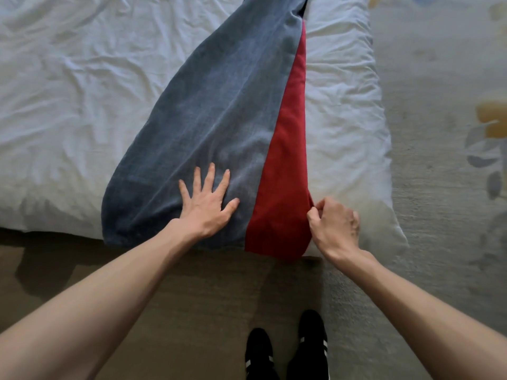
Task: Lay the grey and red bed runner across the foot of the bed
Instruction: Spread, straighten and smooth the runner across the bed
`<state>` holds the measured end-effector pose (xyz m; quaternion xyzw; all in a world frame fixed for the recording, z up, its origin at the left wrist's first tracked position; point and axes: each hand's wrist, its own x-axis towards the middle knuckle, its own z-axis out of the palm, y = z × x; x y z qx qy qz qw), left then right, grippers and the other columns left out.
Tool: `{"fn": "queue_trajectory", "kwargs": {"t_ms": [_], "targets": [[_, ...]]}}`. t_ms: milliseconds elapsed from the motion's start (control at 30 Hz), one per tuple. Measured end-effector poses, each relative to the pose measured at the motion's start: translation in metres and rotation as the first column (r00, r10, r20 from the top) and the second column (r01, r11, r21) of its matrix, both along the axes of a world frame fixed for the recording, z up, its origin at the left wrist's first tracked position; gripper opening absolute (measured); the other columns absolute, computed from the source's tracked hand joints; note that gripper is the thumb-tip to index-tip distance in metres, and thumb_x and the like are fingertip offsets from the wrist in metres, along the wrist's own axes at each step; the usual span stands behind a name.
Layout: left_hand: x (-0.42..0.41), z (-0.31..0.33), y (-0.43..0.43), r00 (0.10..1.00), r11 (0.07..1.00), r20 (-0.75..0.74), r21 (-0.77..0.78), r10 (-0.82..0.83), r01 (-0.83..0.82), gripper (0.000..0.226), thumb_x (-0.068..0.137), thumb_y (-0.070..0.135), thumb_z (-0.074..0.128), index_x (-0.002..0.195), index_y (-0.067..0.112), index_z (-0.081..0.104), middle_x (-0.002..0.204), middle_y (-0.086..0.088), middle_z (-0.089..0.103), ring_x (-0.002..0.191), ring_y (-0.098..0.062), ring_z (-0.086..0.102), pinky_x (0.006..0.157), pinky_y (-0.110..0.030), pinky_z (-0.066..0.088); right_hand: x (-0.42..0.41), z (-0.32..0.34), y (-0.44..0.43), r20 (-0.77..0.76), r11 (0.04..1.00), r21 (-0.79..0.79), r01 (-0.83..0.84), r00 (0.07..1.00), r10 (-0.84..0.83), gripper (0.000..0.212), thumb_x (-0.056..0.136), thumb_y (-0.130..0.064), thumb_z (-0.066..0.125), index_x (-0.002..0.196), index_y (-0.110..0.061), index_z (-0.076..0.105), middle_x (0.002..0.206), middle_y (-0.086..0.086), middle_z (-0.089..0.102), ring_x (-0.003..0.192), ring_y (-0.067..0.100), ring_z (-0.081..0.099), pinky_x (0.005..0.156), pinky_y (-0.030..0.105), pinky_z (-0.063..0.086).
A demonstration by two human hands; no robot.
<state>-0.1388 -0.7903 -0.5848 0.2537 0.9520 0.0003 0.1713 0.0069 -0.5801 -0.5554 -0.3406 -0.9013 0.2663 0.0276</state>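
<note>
The grey and red bed runner stretches away from me across the white bed, grey on the left, a red band along its right side. Its near end hangs slightly over the bed's edge. My left hand lies flat on the grey part, fingers spread. At the red band's right edge, near the near corner, my right hand pinches the fabric between thumb and fingers.
The white duvet is wrinkled, and its corner lies to the right of my right hand. A pale carpet with a yellow and grey leaf pattern covers the floor on the right. My black shoes stand on the floor below the bed edge.
</note>
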Motion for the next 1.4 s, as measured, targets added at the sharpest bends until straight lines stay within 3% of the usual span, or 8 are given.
{"fn": "queue_trajectory", "kwargs": {"t_ms": [200, 367, 633, 867, 1033, 1233, 1300, 1400], "targets": [[0.017, 0.001, 0.013, 0.995, 0.999, -0.086, 0.012, -0.046, 0.047, 0.076, 0.088, 0.065, 0.021, 0.147, 0.032, -0.013, 0.157, -0.005, -0.019, 0.142, -0.029, -0.022, 0.111, -0.060, -0.011, 0.017, -0.001, 0.029, -0.003, 0.997, 0.067, 0.033, 0.999, -0.032, 0.022, 0.088, -0.026, 0.046, 0.075, -0.013, 0.058, 0.071, 0.007, 0.062, 0.071, 0.029, 0.058, 0.083, 0.040, 0.038], [0.046, -0.001, 0.036, 0.973, 0.984, -0.149, 0.001, -0.176, 0.178, 0.074, 0.087, 0.064, 0.020, 0.146, 0.035, -0.015, 0.157, -0.009, -0.015, 0.143, -0.030, -0.017, 0.113, -0.059, -0.006, 0.032, -0.001, 0.061, 0.055, 0.967, 0.186, 0.174, 0.981, -0.187, 0.022, 0.086, -0.023, 0.048, 0.076, -0.007, 0.060, 0.079, 0.017, 0.065, 0.073, 0.032, 0.055, 0.084, 0.041, 0.036], [0.034, 0.005, 0.042, 0.959, 0.980, -0.237, 0.080, -0.157, 0.181, 0.068, 0.089, 0.057, 0.026, 0.149, 0.028, 0.015, 0.154, -0.014, 0.015, 0.140, -0.031, 0.014, 0.109, -0.050, 0.016, 0.024, -0.004, 0.068, 0.204, 0.958, 0.227, 0.175, 0.953, -0.223, 0.024, 0.086, -0.019, 0.044, 0.096, -0.003, 0.060, 0.103, 0.020, 0.063, 0.099, 0.036, 0.056, 0.093, 0.043, 0.033], [-0.015, 0.003, 0.007, 1.000, 0.999, -0.002, -0.034, 0.000, 0.000, 0.068, 0.087, 0.067, 0.015, 0.143, 0.044, -0.016, 0.156, 0.000, -0.022, 0.142, -0.027, -0.024, 0.108, -0.065, -0.010, 0.015, -0.007, 0.074, 0.062, 0.968, 0.075, 0.239, 0.968, -0.244, 0.024, 0.092, -0.025, 0.046, 0.091, -0.007, 0.062, 0.099, 0.019, 0.061, 0.098, 0.036, 0.055, 0.094, 0.043, 0.033], [0.000, 0.001, 0.013, 1.000, 1.000, -0.018, 0.002, 0.010, -0.010, 0.067, 0.088, 0.066, 0.012, 0.143, 0.043, -0.018, 0.156, -0.001, -0.023, 0.141, -0.027, -0.026, 0.106, -0.066, -0.012, 0.029, -0.012, 0.079, 0.080, 0.938, 0.208, 0.276, 0.951, -0.298, 0.026, 0.090, -0.024, 0.046, 0.088, -0.003, 0.062, 0.095, 0.021, 0.062, 0.091, 0.037, 0.058, 0.091, 0.044, 0.033], [0.001, -0.002, 0.012, 0.996, 0.999, -0.080, 0.022, -0.030, 0.031, 0.068, 0.087, 0.065, 0.013, 0.145, 0.040, -0.014, 0.157, -0.004, -0.017, 0.143, -0.028, -0.020, 0.109, -0.063, -0.011, 0.019, -0.006, 0.071, 0.113, 0.912, 0.166, 0.376, 0.911, -0.396, 0.024, 0.088, -0.016, 0.045, 0.105, -0.002, 0.055, 0.115, 0.024, 0.055, 0.111, 0.038, 0.049, 0.098, 0.047, 0.030], [-0.005, -0.002, 0.009, 0.994, 0.998, -0.108, 0.045, -0.028, 0.033, 0.069, 0.088, 0.064, 0.017, 0.147, 0.039, -0.011, 0.158, -0.005, -0.015, 0.143, -0.028, -0.017, 0.111, -0.062, -0.010, 0.014, -0.004, 0.064, 0.028, 0.927, 0.216, 0.307, 0.947, -0.320, 0.030, 0.083, -0.012, 0.050, 0.112, -0.004, 0.054, 0.118, 0.023, 0.052, 0.113, 0.039, 0.046, 0.097, 0.047, 0.030], [-0.018, -0.001, 0.006, 0.993, 0.997, -0.109, 0.074, 0.036, -0.028, 0.073, 0.085, 0.068, 0.017, 0.146, 0.039, -0.011, 0.157, -0.004, -0.019, 0.143, -0.026, -0.021, 0.110, -0.061, -0.012, 0.008, -0.003, 0.049, -0.051, 0.941, 0.338, -0.009, 0.998, 0.028, 0.048, 0.080, -0.015, 0.059, 0.125, -0.005, 0.050, 0.127, 0.022, 0.048, 0.116, 0.039, 0.044, 0.097, 0.048, 0.031]]}}
